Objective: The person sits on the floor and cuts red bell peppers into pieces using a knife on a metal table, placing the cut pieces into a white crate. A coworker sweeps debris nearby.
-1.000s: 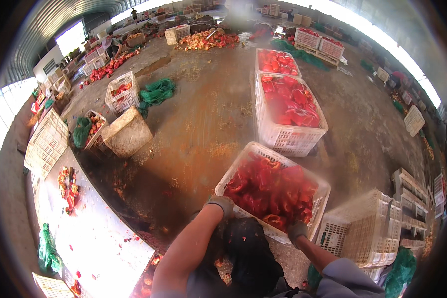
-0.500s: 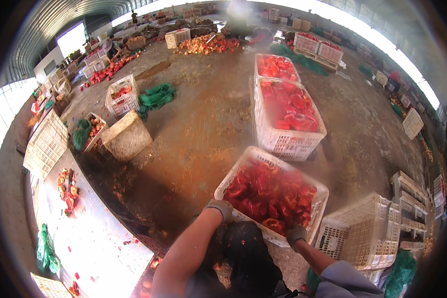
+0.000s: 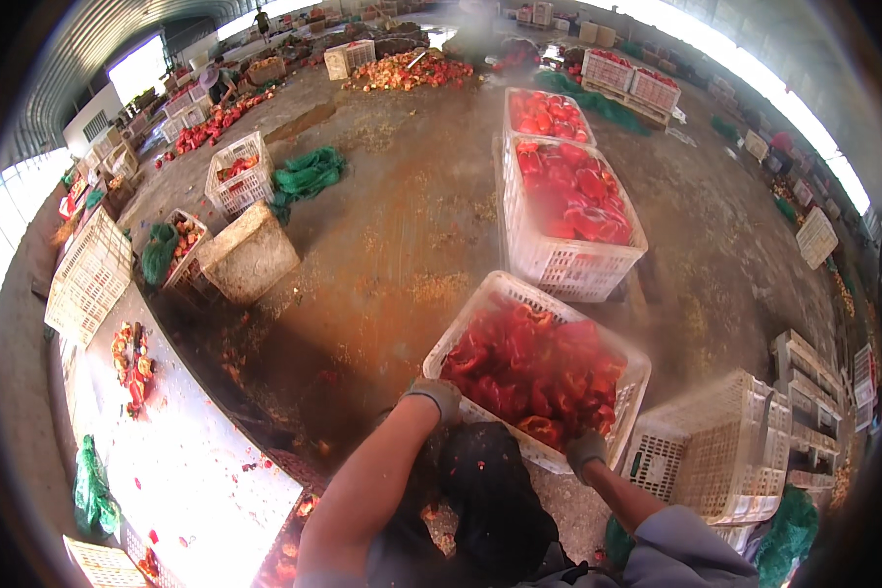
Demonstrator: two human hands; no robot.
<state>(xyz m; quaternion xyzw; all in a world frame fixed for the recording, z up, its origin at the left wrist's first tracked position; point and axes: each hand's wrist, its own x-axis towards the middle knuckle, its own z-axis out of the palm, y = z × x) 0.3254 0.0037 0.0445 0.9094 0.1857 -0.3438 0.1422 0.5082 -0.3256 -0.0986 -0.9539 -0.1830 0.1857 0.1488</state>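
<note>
View: everything has slid up a little in half a second: the crate [image 3: 639,370], the left hand [image 3: 438,399], the right hand [image 3: 585,451] and the full crates [image 3: 576,274] all together. It looks like the head tipped down.
Crate: in front of the person's legs [image 3: 490,480], with the full crates just past its far side. It has hardly moved next to them. I can't tell if it rests on the floor [image 3: 382,255] or is held up.
Left hand: gloved, closed on the rim near the left corner.
Right hand: gloved, closed on the near rim toward the right; its fingertips are hard to see.
Grip: the same as before.
Peppers [image 3: 514,358]: red, cut open, still inside the crate.
White crate [image 3: 750,456]: beside the right hand, not touched.
Desk [image 3: 206,470]: off left, with red bits [image 3: 135,372] on it.
</note>
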